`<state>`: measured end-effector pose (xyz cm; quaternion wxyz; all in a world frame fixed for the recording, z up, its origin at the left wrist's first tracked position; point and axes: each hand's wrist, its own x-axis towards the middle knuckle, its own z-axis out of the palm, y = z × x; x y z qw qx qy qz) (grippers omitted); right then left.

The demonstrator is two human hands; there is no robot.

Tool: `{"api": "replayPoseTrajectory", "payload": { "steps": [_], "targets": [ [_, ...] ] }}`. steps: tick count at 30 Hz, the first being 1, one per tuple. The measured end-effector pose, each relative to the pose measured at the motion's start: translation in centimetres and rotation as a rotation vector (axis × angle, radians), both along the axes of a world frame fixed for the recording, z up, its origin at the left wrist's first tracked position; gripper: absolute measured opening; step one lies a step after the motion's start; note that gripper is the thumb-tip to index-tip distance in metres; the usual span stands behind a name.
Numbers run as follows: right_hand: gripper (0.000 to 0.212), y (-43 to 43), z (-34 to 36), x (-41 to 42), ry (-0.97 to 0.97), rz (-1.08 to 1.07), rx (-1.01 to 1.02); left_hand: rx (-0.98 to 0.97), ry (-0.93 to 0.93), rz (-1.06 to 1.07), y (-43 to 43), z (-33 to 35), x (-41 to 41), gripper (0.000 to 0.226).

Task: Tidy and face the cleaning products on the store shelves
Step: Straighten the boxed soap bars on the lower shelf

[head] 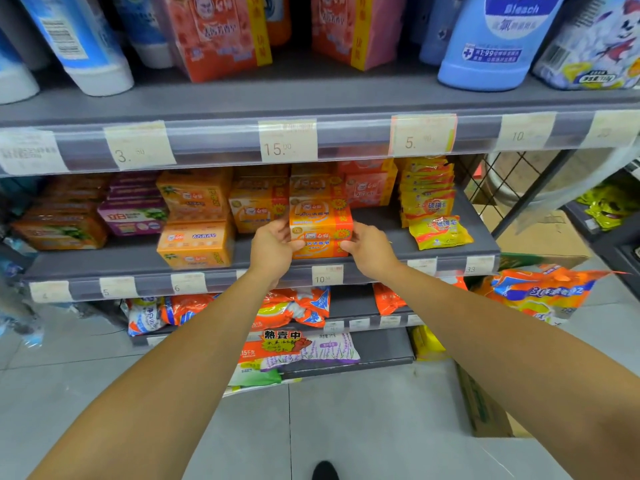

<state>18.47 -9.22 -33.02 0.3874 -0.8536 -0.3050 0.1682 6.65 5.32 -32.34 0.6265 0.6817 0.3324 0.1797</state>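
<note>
An orange soap pack stack (pixel 320 225) stands at the front of the middle grey shelf (pixel 381 252), two boxes high. My left hand (pixel 273 245) grips its left side and my right hand (pixel 369 245) grips its right side. More orange soap boxes (pixel 195 244) are stacked to the left, with purple soap boxes (pixel 133 216) beyond them. Yellow soap packets (pixel 440 232) lie to the right, the front one tilted.
The upper shelf (pixel 311 95) holds a blue bleach bottle (pixel 498 43), white-blue bottles (pixel 86 46) and orange-pink soap packs (pixel 218 32). Detergent bags (pixel 294 306) fill the lower shelves. A cardboard box (pixel 485 407) stands on the tiled floor at right, and price tags (pixel 327 274) line the shelf edges.
</note>
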Motion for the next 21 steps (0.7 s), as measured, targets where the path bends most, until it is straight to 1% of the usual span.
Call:
{"api": "replayPoseTrajectory", "payload": {
  "steps": [4, 8, 10, 14, 16, 18, 21],
  "targets": [
    [0.042, 0.0, 0.2, -0.1, 0.007, 0.03, -0.007, -0.013, -0.004, -0.05, 0.3, 0.4, -0.2, 0.051],
    [0.041, -0.4, 0.7, -0.2, 0.147, 0.033, 0.083, -0.057, -0.007, -0.081, 0.2, 0.8, -0.4, 0.033],
    [0.041, -0.5, 0.9, -0.5, 0.16, 0.018, 0.109, 0.0, 0.04, -0.069, 0.1, 0.9, -0.4, 0.022],
    [0.037, -0.2, 1.4, -1.0, 0.184, -0.007, 0.102, 0.055, 0.127, -0.03, -0.7, 1.7, -0.2, 0.017],
    [0.035, -0.3, 1.9, -1.1, 0.165, 0.001, 0.054, 0.072, 0.155, -0.013, -1.1, 2.4, -0.5, 0.012],
    [0.034, -0.7, 2.7, -1.1, 0.116, 0.041, -0.005, 0.097, 0.187, -0.045, -1.5, 3.1, -1.2, 0.016],
    [0.036, -2.0, 4.4, -1.7, 0.029, 0.127, -0.129, 0.17, 0.269, -0.14, -2.4, 4.9, -2.6, 0.034]
  ]
}}
